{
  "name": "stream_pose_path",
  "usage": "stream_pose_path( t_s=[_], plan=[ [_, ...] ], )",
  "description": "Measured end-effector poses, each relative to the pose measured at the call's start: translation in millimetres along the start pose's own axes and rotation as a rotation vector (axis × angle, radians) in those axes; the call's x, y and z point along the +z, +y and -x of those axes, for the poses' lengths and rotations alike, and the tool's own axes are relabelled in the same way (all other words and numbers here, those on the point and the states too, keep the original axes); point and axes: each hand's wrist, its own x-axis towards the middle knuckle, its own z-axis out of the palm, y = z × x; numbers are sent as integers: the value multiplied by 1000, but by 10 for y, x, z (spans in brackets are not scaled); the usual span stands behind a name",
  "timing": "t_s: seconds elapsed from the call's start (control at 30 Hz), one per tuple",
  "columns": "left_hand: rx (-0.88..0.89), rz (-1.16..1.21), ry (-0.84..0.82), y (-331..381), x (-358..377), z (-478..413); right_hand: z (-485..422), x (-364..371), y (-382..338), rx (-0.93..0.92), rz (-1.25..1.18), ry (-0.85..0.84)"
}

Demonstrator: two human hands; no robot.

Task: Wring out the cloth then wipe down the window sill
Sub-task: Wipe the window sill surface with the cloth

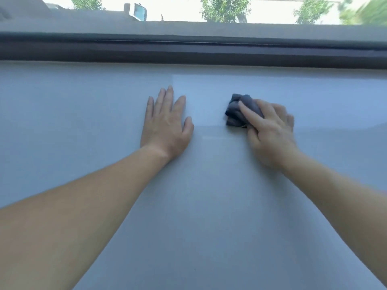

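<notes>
Two bare arms reach out over a broad pale window sill (209, 185) that fills most of the view, with the dark window frame (188, 53) running along its far edge and trees and a vehicle showing through the glass beyond. The left hand (165, 124) lies flat and empty on the sill, fingers spread slightly, apparently bracing. The right hand (270, 130) presses a small, dark, bunched cloth (236, 114) against the surface, fingers curled over its near and right side while the wad sticks out past the fingertips toward the left and the window. Judging by the cloth already being down on the sill, the wringing looks done and the wiping step is in hand. The next move likely calls for steady downward pressure and a long sweep sideways, and the left hand may need to lift clear if the stroke goes its way.
</notes>
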Motion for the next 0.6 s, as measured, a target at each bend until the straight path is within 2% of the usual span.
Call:
stream_pose_path(
  t_s=[0.1,0.13,0.17,0.27,0.3,0.37,0.47,0.5,0.53,0.6],
  plan=[
    [-5,0,4,-4,0,-4,-405,18,-13,380,-40,101],
    [-7,-4,0,1,-2,-7,-462,52,-128,396,-43,106],
    [-8,-9,-6,7,0,-6,-468,99,-263,319,-42,96],
    [-6,-14,-6,19,6,-9,-360,198,-490,-81,-17,12],
    [-6,-15,-5,17,8,-13,-384,185,-453,-141,-14,-4],
    [-8,-14,-6,16,5,-15,-565,157,-324,-90,-11,17],
    [0,-15,-7,20,-16,-25,-869,188,-403,232,-18,96],
    [0,-14,-5,19,-17,-32,-928,205,-523,282,-34,96],
    [-1,-15,-3,18,-15,-35,-950,235,-650,247,-43,89],
    [-1,-21,4,16,-7,-36,-919,295,-818,7,-43,55]
  ],
)
